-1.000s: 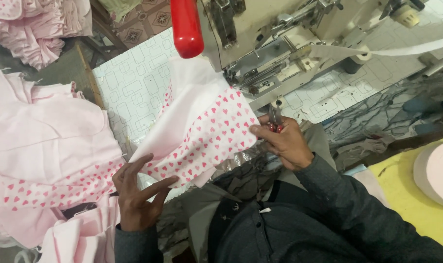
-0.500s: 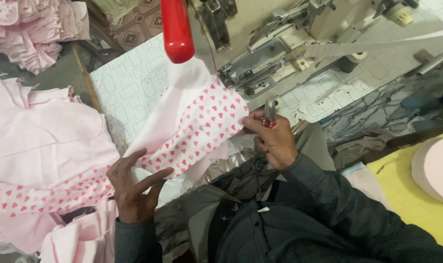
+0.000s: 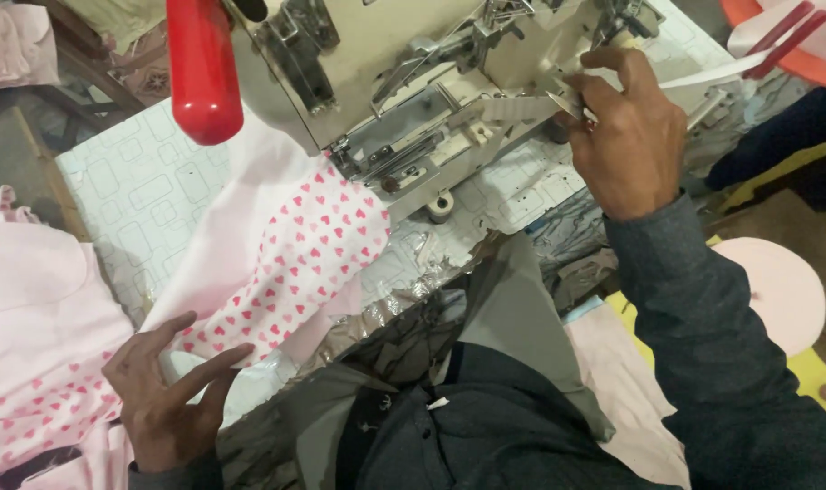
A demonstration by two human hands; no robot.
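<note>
We see the counter [image 3: 141,195], patterned in pale squares, carrying the cream sewing machine [image 3: 386,63]. The heart-print pink fabric [image 3: 295,263] lies from under the machine head down to the counter's near edge. Our left hand [image 3: 163,399] rests on the fabric's lower end, fingers [image 3: 204,367] spread wide and flat. Our right hand [image 3: 626,136] is raised beside the machine, fingers pinching the white tape [image 3: 513,109] feeding into it.

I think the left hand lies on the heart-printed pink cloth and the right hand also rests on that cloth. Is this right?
Not quite. In the head view the left hand does lie on the heart-printed pink cloth, but the right hand is up at the sewing machine, fingers on the white tape.
</note>
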